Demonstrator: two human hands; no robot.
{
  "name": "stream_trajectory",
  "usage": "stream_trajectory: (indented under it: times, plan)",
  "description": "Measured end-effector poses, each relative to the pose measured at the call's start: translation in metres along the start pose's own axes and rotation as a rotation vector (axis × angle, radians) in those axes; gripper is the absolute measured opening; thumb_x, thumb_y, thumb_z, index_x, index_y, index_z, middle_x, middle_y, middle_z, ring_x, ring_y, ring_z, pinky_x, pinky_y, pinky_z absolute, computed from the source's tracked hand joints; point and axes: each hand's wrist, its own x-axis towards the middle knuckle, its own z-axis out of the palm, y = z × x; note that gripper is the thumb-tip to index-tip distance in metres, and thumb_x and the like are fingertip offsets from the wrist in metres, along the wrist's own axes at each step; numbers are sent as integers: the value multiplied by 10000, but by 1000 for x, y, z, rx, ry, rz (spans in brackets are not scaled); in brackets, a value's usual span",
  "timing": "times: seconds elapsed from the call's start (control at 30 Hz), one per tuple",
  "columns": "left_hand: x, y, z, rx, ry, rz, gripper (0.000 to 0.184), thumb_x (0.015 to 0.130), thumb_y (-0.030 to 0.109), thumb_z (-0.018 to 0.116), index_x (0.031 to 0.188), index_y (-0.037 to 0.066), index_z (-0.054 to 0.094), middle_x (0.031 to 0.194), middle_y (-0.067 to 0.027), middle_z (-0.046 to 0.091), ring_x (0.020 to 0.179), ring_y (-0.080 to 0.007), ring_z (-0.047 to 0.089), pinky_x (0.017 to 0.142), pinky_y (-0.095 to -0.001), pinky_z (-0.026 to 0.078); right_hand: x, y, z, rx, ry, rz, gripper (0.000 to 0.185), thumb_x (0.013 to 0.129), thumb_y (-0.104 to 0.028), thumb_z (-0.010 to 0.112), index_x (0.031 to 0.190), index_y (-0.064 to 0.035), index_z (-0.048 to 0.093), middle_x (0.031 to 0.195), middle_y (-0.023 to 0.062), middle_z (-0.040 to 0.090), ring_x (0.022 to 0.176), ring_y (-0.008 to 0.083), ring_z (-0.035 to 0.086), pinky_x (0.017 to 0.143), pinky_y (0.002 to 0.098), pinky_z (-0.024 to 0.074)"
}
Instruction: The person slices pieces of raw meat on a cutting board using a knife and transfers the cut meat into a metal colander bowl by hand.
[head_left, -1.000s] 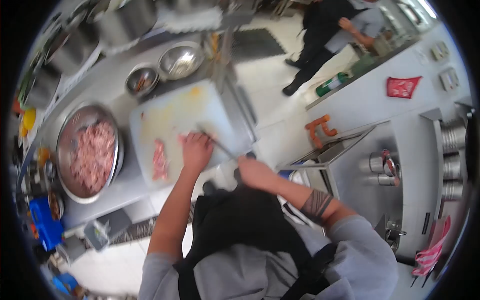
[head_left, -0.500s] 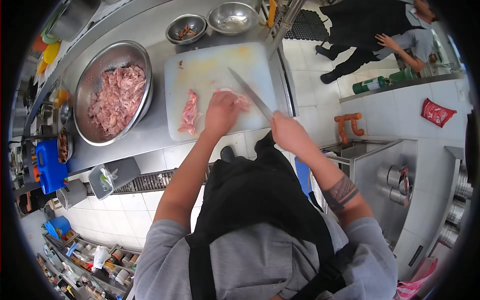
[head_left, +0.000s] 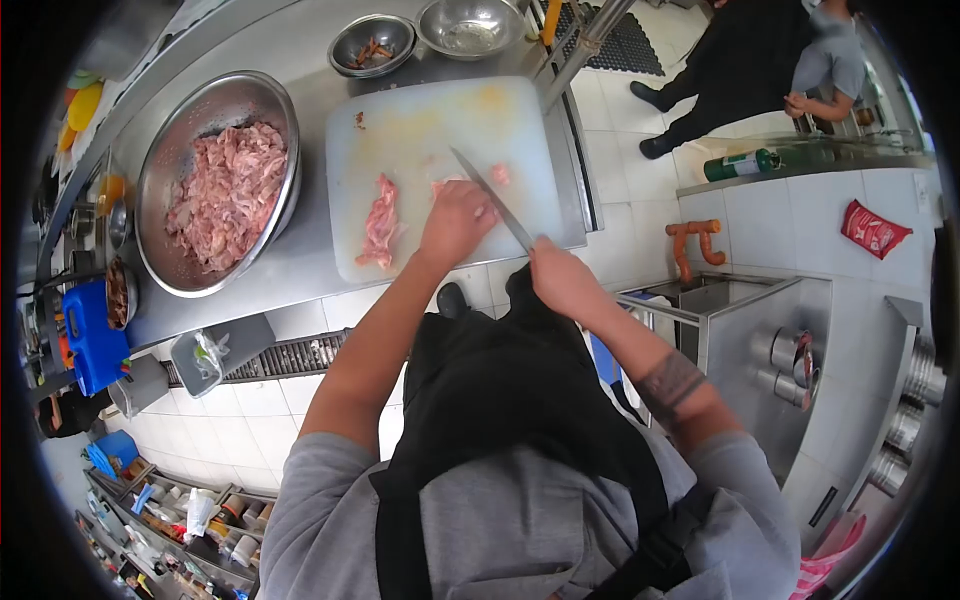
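My left hand [head_left: 458, 222] presses down on a piece of raw meat [head_left: 441, 187] on the white cutting board [head_left: 430, 125]; its bent fingers cover most of the piece. In my right hand [head_left: 562, 275] is the handle of a long knife [head_left: 492, 197]. The blade points up and left, close beside my left fingertips. To the right of the blade lies a small cut bit of meat [head_left: 501, 175]. A longer strip of raw meat [head_left: 380, 225] rests on the board's left side.
Left of the board stands a large perforated metal bowl [head_left: 152, 165] heaped with raw meat. Behind are a small metal bowl [head_left: 345, 62] with brown pieces and another metal bowl [head_left: 432, 40]. A co-worker in a black apron [head_left: 745, 75] stands across the aisle. A grey bin [head_left: 255, 345] is below the counter.
The knife and right hand have shifted slightly left. A small bit of meat now lies apart, right of the blade. My left hand has turned slightly, and the co-worker's hand has moved.
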Motion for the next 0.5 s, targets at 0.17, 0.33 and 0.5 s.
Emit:
stream_trajectory:
  times: [0.17, 0.33, 0.5]
  plan:
    - [-3, 6, -8, 59, -26, 18, 118, 864, 129, 779, 955, 57, 758, 1054, -88, 731, 1085, -327, 656, 979, -463, 517, 50, -6, 10, 22, 96, -90, 187, 1014, -82, 458, 1119, 57, 528, 950, 364, 714, 950, 550, 709, 848, 637, 550]
    - [-13, 18, -22, 156, 92, 47, 116, 865, 132, 781, 970, 85, 776, 1055, -69, 736, 1047, -321, 668, 943, -451, 527, -9, 12, -4, -23, 18, -42, 204, 1065, -150, 461, 1100, 33, 544, 924, 355, 712, 914, 543, 709, 816, 631, 554]
    - [-26, 24, -22, 69, 113, -134, 118, 867, 164, 766, 962, 95, 769, 972, -60, 690, 1003, -326, 655, 897, -457, 552, -22, 32, -10, -47, 122, -18, 259, 1102, -247, 497, 1075, 5, 553, 834, 324, 705, 824, 541, 702, 759, 645, 550]
